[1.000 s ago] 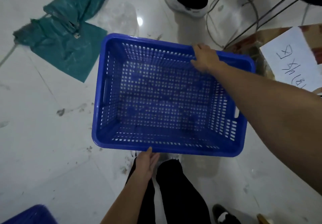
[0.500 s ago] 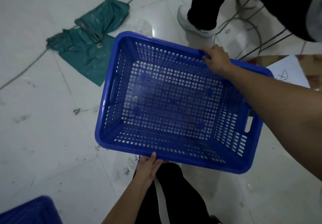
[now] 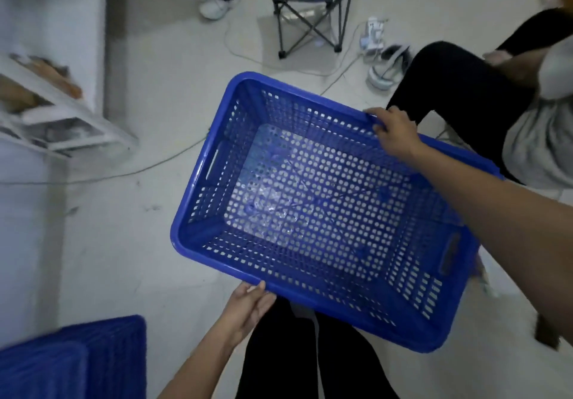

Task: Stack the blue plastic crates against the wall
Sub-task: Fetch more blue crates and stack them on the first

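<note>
An empty blue perforated crate (image 3: 310, 206) hangs in the air in front of me, tilted, its open side up. My right hand (image 3: 392, 130) grips the far long rim from above. My left hand (image 3: 248, 304) holds the near long rim from underneath, close to the near left corner. More blue crates (image 3: 71, 361) sit at the bottom left, blurred, beside the pale wall (image 3: 28, 243) on the left.
A white frame (image 3: 62, 125) leans by the wall at left. A folding chair (image 3: 313, 4) stands at the top, with cables and a power strip (image 3: 372, 35) on the floor. A person in black trousers (image 3: 459, 103) sits at right; another foot (image 3: 215, 7) shows at top.
The view has swung up and to the left with the crate still held in both hands. The green cloth has left the view; the wall, chair and stacked crates have come in.
</note>
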A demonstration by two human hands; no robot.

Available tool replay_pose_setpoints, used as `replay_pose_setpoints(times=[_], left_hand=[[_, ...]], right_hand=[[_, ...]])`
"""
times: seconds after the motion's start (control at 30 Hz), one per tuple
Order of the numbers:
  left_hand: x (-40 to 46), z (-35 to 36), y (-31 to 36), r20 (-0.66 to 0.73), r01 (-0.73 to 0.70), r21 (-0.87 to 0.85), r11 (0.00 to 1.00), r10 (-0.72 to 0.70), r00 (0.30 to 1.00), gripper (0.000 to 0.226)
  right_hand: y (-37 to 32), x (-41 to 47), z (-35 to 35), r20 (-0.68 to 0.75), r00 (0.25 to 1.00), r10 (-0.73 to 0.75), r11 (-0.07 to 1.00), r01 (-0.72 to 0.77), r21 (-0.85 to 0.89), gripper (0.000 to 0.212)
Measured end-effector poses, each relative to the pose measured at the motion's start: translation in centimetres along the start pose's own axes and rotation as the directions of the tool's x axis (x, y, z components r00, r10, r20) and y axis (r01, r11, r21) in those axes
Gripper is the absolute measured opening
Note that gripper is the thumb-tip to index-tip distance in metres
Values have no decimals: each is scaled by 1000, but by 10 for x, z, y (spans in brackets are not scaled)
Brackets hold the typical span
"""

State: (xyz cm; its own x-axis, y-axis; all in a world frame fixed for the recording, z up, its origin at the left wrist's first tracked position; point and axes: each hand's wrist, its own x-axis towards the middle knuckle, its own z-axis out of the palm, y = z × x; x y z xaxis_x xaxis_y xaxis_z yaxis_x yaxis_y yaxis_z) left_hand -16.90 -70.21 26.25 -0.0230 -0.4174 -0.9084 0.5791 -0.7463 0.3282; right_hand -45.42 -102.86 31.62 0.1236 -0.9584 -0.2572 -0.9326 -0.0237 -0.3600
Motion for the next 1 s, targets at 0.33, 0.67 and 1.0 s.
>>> replay_pose_setpoints(times=[0.33,0.67,1.0], left_hand=[[-155,-66,20,-66,-262,-179,948,254,965,13],[-311,-170,-1,-150,-467,-406,785,447,882,16],[-447,-287,-26,-256,-654,-569,499,648,717,24]], right_hand=[[-196,-37,-76,-13,952,-306,949,305,83,38],[-454,-112,-86,31,768,-640,768,639,49,41],[-717,-243,-53,65,473,-879,474,881,3,39]])
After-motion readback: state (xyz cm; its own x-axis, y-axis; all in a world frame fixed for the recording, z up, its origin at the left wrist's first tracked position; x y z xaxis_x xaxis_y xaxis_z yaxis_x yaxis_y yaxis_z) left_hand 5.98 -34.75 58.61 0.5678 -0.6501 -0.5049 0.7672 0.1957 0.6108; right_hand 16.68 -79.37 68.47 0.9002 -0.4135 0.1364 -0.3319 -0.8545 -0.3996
